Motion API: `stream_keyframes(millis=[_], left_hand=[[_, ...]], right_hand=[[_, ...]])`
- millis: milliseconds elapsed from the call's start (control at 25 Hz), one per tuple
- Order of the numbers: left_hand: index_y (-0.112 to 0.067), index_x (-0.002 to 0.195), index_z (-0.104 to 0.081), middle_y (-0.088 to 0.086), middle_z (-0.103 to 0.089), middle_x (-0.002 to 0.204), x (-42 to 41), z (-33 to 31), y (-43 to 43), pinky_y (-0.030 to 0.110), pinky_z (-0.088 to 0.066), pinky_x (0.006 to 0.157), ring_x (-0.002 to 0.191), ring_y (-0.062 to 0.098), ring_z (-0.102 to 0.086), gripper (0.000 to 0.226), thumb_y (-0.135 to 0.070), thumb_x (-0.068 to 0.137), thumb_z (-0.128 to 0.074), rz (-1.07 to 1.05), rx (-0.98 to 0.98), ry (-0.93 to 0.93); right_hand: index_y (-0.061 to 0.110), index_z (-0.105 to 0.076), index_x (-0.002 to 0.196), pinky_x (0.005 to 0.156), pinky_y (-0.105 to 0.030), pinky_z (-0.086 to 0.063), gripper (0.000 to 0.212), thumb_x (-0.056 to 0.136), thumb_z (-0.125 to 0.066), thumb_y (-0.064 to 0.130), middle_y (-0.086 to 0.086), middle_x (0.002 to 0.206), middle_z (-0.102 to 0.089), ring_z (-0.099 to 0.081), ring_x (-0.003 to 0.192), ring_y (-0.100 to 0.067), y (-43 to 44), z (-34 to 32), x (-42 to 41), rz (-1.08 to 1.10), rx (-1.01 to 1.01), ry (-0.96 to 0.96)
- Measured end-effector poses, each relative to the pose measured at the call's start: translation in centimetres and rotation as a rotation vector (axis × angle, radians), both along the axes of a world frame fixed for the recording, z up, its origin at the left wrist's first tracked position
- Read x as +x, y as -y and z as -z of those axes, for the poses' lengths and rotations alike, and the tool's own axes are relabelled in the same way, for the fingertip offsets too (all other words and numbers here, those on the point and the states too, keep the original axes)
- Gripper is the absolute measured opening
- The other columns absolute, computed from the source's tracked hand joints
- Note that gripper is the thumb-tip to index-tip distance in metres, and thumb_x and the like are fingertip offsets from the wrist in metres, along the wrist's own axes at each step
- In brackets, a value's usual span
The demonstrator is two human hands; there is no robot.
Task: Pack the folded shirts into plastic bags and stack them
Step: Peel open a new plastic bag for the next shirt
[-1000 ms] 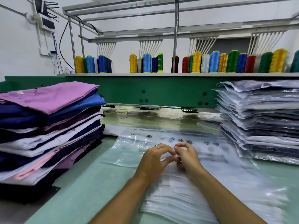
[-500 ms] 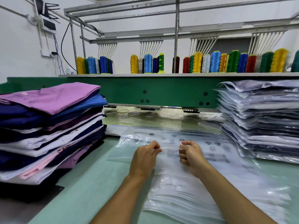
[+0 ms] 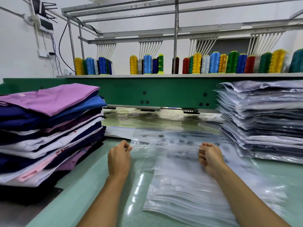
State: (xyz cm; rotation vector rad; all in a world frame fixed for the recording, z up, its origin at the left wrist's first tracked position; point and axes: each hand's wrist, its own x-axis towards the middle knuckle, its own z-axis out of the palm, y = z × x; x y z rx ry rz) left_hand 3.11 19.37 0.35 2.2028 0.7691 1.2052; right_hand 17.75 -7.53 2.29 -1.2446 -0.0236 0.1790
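Note:
A clear plastic bag point(image 3: 165, 149) is stretched between my two hands above a pile of empty bags point(image 3: 188, 190) on the pale green table point(image 3: 91, 194). My left hand point(image 3: 119, 158) pinches the bag's left edge. My right hand point(image 3: 210, 157) pinches its right edge, fingers curled. On the left stands a tall stack of folded shirts point(image 3: 49, 133), purple on top, then blue, navy, white and pink. On the right stands a stack of shirts packed in bags point(image 3: 262, 118).
A green embroidery machine beam point(image 3: 164, 94) runs across the back, with a shelf of coloured thread cones point(image 3: 213, 64) above it. White hoops point(image 3: 131, 113) lie under the beam. A metal frame and wall cables rise behind.
My hands were together at the middle of the top bag. They have moved apart, left and right, pulling the bag's edge wide and lifting it off the pile.

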Motion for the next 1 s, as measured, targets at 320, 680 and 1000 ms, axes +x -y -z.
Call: stream_keyframes(millis=[320,680,1000], left_hand=[[-0.015,0.095,-0.058,0.003,-0.064,0.083,-0.3,-0.2,-0.3,0.045,-0.053,0.071,0.087,0.031,-0.062,0.008,-0.017,0.097,-0.066,-0.008,-0.061,-0.001],[-0.034,0.087,-0.07,-0.019,-0.071,0.087,0.1,0.2,0.8,0.03,-0.052,0.079,0.09,0.006,-0.065,0.005,-0.036,0.091,-0.073,0.321,0.101,-0.256],[-0.023,0.068,-0.052,-0.009,-0.059,0.064,0.0,0.1,1.8,0.032,-0.045,0.058,0.065,0.01,-0.054,0.045,-0.06,0.083,-0.071,0.304,0.054,-0.217]], right_hand=[[0.014,-0.045,0.091,0.035,-0.024,-0.018,0.02,0.102,-0.042,-0.002,0.005,0.053,-0.032,-0.024,0.041,-0.011,0.0,0.0,-0.3,0.048,0.033,-0.001],[0.013,-0.048,0.091,0.034,-0.023,-0.02,0.021,0.1,-0.04,-0.004,0.003,0.057,-0.033,-0.025,0.042,-0.011,-0.1,0.5,-0.2,0.035,0.016,0.026],[0.021,-0.062,0.084,0.088,-0.038,-0.043,0.013,0.092,-0.064,0.032,-0.003,0.11,-0.046,-0.046,0.102,-0.021,-1.8,1.8,-1.6,0.208,-0.731,0.465]])
